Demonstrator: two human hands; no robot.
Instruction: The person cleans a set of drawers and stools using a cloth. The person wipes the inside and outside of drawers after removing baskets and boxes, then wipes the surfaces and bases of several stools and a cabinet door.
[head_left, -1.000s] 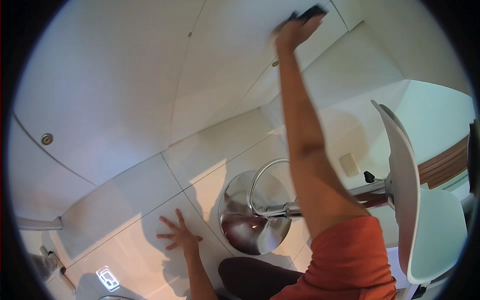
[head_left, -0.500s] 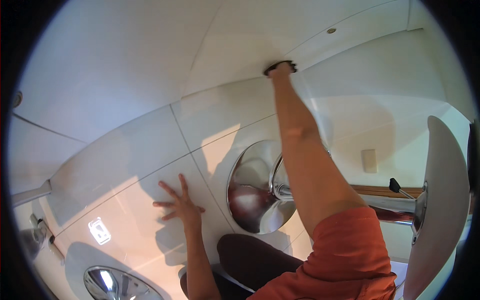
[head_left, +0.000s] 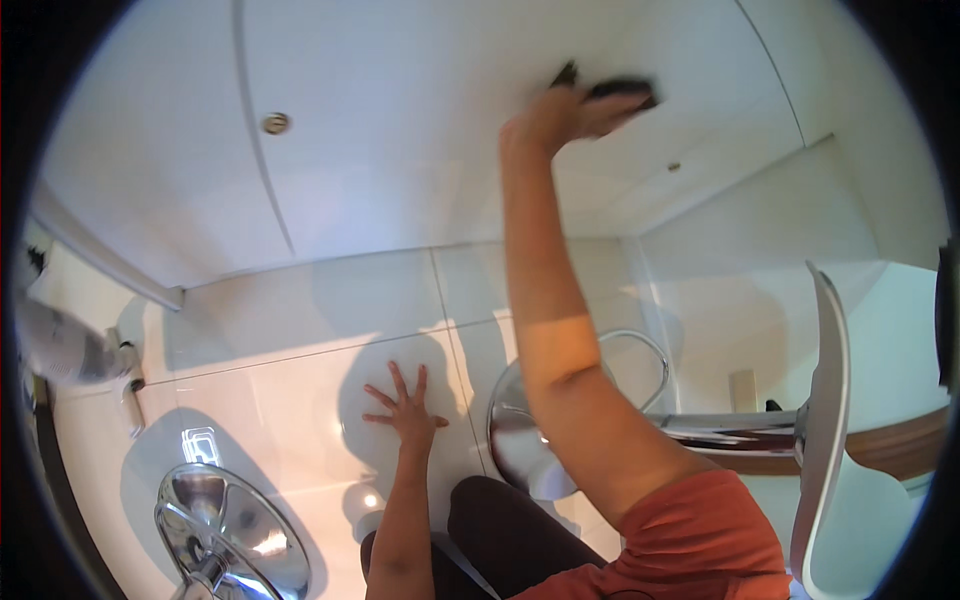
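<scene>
My right hand (head_left: 580, 118) is raised at the white cabinet panel (head_left: 400, 130), closed around a dark pad-like object (head_left: 625, 90). Motion blurs this object, and its exact kind cannot be made out. Dark bits of it show on both sides of the fingers, against the panel's face. Lower and to the left, my left hand (head_left: 403, 408) is held with its fingers spread, palm down over the pale floor tiles (head_left: 290, 400). Nothing is in it. Whether the palm presses on the tiles is hard to tell.
A bar stool with a round chrome base (head_left: 520, 440) and a white seat (head_left: 822, 440) lies tipped at the right. Another chrome base (head_left: 235, 530) stands at the lower left. Round metal locks (head_left: 276, 123) sit in the panels. A wall plate (head_left: 743, 390) is low on the right.
My right hand has gone from the panel's bottom edge up onto its face with the dark object. The view has shifted, showing more panel. My left hand stays spread low over the floor.
</scene>
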